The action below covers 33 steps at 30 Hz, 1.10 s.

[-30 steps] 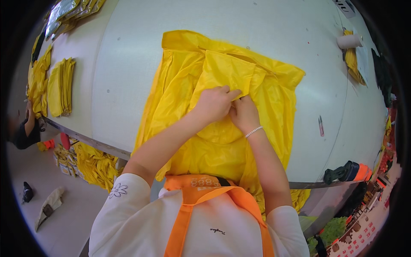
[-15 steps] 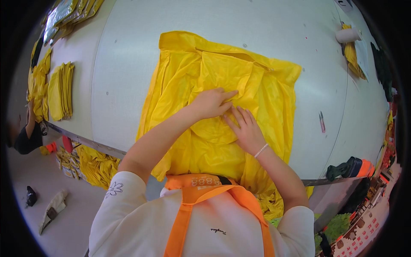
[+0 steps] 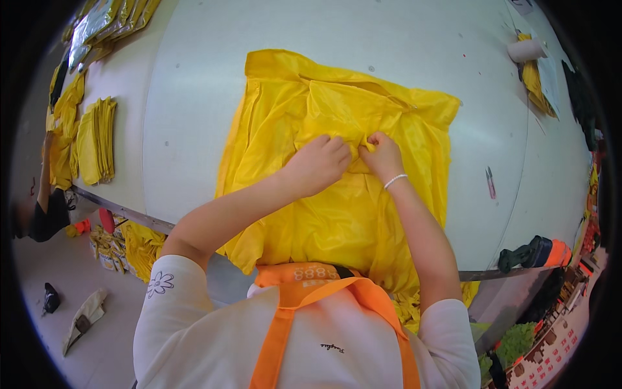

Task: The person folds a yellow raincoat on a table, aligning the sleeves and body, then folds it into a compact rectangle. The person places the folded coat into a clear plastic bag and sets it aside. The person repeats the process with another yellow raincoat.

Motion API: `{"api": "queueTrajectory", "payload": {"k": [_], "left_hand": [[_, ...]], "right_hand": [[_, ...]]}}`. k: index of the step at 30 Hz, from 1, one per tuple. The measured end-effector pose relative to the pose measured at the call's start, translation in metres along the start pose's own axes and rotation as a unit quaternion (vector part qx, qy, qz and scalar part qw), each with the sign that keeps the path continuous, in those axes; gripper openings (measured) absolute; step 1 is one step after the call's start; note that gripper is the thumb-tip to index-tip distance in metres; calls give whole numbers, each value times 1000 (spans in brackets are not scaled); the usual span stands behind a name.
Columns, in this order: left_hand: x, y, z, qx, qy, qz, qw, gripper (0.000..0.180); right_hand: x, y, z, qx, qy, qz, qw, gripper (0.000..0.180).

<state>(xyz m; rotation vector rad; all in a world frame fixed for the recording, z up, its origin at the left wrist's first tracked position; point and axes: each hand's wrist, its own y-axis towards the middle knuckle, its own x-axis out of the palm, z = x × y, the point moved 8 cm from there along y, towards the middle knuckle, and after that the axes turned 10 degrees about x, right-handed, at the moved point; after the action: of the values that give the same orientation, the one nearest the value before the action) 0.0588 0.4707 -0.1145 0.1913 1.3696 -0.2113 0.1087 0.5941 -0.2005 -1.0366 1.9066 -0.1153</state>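
Note:
A shiny yellow garment [image 3: 337,223] lies spread and creased on the pale table in front of me, its lower edge hanging over the near side. Along its top runs a folded band with a slit-like opening. My left hand [image 3: 317,165] is closed on the cloth near the middle, fingers curled under. Just to its right, my right hand [image 3: 385,157] pinches a small fold of the same yellow cloth between thumb and fingers. The cloth is gathered between the two hands, and the left fingertips are partly hidden.
A small pair of snips [image 3: 490,183] lies on the table [image 3: 194,117] at the right. Folded yellow pieces [image 3: 97,139] and bagged packs [image 3: 123,19] are at the left. A thread cone [image 3: 527,50] stands far right. Another person's arm [image 3: 44,194] shows at the left edge.
Both hands have gone from fingers spread on the cloth to closed grips on it. My right hand has moved farther up, and the cloth between the hands is now bunched.

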Motion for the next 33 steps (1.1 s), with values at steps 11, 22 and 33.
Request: {"api": "queueTrajectory", "payload": {"k": [11,22,33], "left_hand": [[60,-24,-69,-190,-381,73,902,26],[40,-11,-38,-111,-95,188,971,22],[27,8,-100,-218,-171,177,944,21]], "right_hand": [[2,-66,-47,-300,-93,118,942,23],[16,30,-36,-38,-58,-129,989,11],[-2,20,-53,-133,-55,20,989,8]]}}
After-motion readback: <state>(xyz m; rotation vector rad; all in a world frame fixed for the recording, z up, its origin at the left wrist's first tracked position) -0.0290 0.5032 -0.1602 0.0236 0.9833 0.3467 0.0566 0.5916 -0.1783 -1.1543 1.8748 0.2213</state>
